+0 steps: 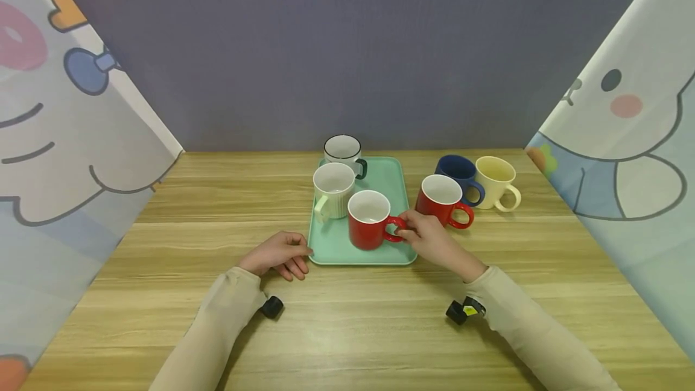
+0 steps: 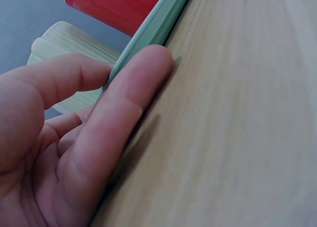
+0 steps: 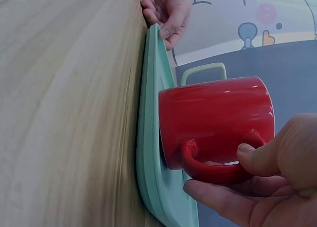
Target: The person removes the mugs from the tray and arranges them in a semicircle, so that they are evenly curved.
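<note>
My right hand [image 1: 434, 243] pinches the handle of a red mug [image 1: 365, 231], thumb on one side and fingers on the other, clearest in the right wrist view. The mug stands upright at the front of a mint-green tray [image 1: 361, 262], its handle to the right. At the tray's front left corner my left hand [image 1: 279, 255] holds the rim, thumb over the edge and fingers along the outside. Behind the red mug are a ribbed white mug [image 1: 340, 201] with a pale green handle and a white mug [image 1: 342, 148] with a dark rim and handle.
Just right of the tray stands another red mug [image 1: 432, 207], close to my right hand. Beyond it are a navy mug [image 1: 456, 169] and a pale yellow mug [image 1: 491, 189]. A grey wall [image 1: 353, 53] closes off the back of the wooden table [image 1: 347, 330].
</note>
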{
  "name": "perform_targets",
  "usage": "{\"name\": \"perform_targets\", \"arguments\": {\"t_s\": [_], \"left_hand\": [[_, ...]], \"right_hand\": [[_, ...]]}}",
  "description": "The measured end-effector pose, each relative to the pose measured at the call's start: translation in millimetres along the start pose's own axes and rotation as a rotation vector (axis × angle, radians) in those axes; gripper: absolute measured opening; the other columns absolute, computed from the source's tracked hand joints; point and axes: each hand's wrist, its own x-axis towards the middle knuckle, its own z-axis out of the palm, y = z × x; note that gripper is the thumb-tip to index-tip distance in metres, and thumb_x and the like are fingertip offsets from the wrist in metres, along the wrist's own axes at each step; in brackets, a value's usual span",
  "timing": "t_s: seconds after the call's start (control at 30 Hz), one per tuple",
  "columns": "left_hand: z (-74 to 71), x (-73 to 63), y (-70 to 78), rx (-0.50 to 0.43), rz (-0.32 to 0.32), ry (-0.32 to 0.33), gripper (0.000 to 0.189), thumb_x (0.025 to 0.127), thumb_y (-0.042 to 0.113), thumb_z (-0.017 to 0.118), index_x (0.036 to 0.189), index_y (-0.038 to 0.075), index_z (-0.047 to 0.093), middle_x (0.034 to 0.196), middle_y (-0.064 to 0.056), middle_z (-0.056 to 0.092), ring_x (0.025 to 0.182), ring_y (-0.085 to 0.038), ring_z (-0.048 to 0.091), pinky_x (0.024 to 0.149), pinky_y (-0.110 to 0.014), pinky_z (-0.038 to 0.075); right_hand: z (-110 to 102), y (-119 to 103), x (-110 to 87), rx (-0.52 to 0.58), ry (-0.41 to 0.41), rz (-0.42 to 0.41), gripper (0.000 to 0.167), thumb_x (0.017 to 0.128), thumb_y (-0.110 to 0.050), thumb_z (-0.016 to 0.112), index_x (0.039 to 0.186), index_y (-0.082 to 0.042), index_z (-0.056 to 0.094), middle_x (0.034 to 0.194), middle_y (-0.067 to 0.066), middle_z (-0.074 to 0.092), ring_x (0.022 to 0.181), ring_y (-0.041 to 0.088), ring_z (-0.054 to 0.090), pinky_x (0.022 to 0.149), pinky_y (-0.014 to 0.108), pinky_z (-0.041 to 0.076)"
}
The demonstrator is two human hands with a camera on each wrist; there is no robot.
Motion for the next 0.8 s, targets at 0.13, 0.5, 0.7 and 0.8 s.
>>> {"name": "perform_targets", "arguments": {"t_s": [0.13, 0.5, 0.7, 0.8], "left_hand": [[0.6, -0.3, -1.3, -0.004, 0.004, -0.002, 0.02, 0.097, 0.021, 0.061, 0.086, 0.004, 0.057, 0.074, -0.013, 0.072, 0.061, -0.018, 0.07, 0.048, -0.026, 0.054], [-0.5, -1.5, -1.7, 0.004, 0.013, -0.001, 0.02, 0.097, 0.021, 0.061, 0.087, 0.004, 0.058, 0.075, -0.013, 0.072, 0.061, -0.018, 0.071, 0.049, -0.026, 0.055], [-1.6, -3.1, 0.5, 0.0, 0.019, -0.003, 0.02, 0.097, 0.02, 0.061, 0.087, 0.004, 0.057, 0.074, -0.012, 0.072, 0.061, -0.018, 0.07, 0.049, -0.026, 0.055], [-1.3, -3.7, 1.6, -0.004, 0.019, -0.007, 0.02, 0.097, 0.02, 0.061, 0.087, 0.003, 0.057, 0.074, -0.012, 0.072, 0.061, -0.017, 0.07, 0.049, -0.026, 0.055]], "right_hand": [[-3, -1, -1.9, 0.002, 0.017, -0.014, 0.014, 0.085, 0.004, 0.072, 0.097, 0.005, 0.065, 0.078, 0.003, 0.066, 0.066, 0.014, 0.052, 0.056, 0.024, 0.045], [-28, -13, -1.1, 0.108, 0.017, 0.044, 0.016, 0.089, 0.008, 0.067, 0.103, 0.011, 0.061, 0.09, 0.018, 0.07, 0.075, 0.026, 0.07, 0.064, 0.031, 0.059], [-41, -18, -0.6, 0.082, 0.044, 0.025, 0.015, 0.089, 0.009, 0.066, 0.103, 0.011, 0.061, 0.091, 0.02, 0.071, 0.075, 0.028, 0.071, 0.065, 0.031, 0.059], [-47, -20, -1.0, 0.088, 0.058, 0.039, 0.015, 0.09, 0.009, 0.066, 0.104, 0.012, 0.061, 0.093, 0.023, 0.071, 0.077, 0.029, 0.072, 0.064, 0.03, 0.059]]}}
